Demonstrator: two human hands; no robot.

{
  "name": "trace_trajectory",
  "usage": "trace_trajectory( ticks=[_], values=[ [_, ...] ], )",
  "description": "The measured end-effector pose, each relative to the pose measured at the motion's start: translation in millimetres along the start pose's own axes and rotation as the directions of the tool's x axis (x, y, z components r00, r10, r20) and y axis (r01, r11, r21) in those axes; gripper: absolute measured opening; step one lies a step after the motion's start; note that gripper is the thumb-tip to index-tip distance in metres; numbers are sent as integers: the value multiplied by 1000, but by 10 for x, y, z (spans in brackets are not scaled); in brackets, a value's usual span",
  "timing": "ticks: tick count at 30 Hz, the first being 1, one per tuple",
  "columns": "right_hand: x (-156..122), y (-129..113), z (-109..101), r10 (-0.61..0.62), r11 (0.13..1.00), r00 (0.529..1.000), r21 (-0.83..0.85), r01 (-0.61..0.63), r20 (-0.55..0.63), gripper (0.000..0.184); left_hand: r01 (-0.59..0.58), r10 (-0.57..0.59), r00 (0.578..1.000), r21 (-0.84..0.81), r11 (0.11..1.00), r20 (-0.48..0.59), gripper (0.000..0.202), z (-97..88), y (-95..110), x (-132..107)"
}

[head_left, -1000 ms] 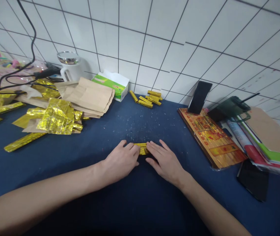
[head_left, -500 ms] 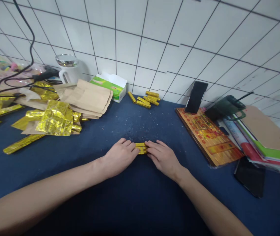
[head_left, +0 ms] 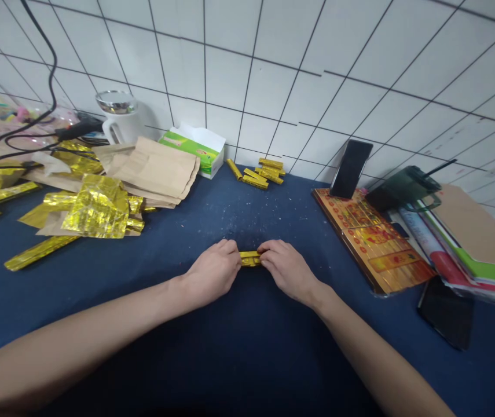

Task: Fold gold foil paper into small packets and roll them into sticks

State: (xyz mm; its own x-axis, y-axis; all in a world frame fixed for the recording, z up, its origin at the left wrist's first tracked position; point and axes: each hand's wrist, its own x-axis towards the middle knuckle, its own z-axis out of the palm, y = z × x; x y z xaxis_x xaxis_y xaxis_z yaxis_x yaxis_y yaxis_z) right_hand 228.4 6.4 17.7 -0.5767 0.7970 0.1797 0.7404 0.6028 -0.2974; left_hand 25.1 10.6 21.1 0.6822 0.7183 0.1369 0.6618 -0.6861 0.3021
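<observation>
Okay, on my feed the left hand (head_left: 212, 275) and the right hand (head_left: 288, 269) sit close together near the middle of the view, with a short gold foil stick (head_left: 250, 258) lying crosswise between them. The fingers (head_left: 230, 248) of both hands are curled and clenched on its two ends, so neither hand is released. From here I can't tell whether the stick touches the navy worktop (head_left: 99, 301) beneath it.

Straight ahead, against the white tile wall (head_left: 273, 75), lies a small pile of finished gold sticks (head_left: 256, 175), just beside a tissue box (head_left: 193, 152). Further left I can see crumpled gold foil (head_left: 97, 207), brown paper sheets (head_left: 154, 169), and a white electric kettle (head_left: 122, 117). On the right, a phone (head_left: 350, 169) stands upright on a red and gold board (head_left: 371, 243). Beyond that board are a stack of books (head_left: 477, 243) and a second phone (head_left: 446, 313) lying flat.
</observation>
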Motion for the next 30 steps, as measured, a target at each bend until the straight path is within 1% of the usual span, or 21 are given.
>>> trace_trajectory(
  ticks=[4,7,13,25,30],
  values=[
    [91,36,-67,8,1000,996,25,-11,84,15,47,-49,999,-86,995,-22,16,8,-4,-2],
    [110,62,-89,23,996,994,88,-32,105,14,77,-81,996,-125,989,-24,16,18,-17,-6],
    [102,61,-63,125,979,990,152,-133,58,6,93,-96,995,-113,989,-14,16,17,-17,14],
    [139,51,-19,138,984,989,106,-142,45,11,118,-120,992,-46,992,-35,14,37,-2,40],
    [123,43,21,124,989,992,76,-124,11,11,118,-119,992,-13,993,-42,14,43,7,45]
  ],
)
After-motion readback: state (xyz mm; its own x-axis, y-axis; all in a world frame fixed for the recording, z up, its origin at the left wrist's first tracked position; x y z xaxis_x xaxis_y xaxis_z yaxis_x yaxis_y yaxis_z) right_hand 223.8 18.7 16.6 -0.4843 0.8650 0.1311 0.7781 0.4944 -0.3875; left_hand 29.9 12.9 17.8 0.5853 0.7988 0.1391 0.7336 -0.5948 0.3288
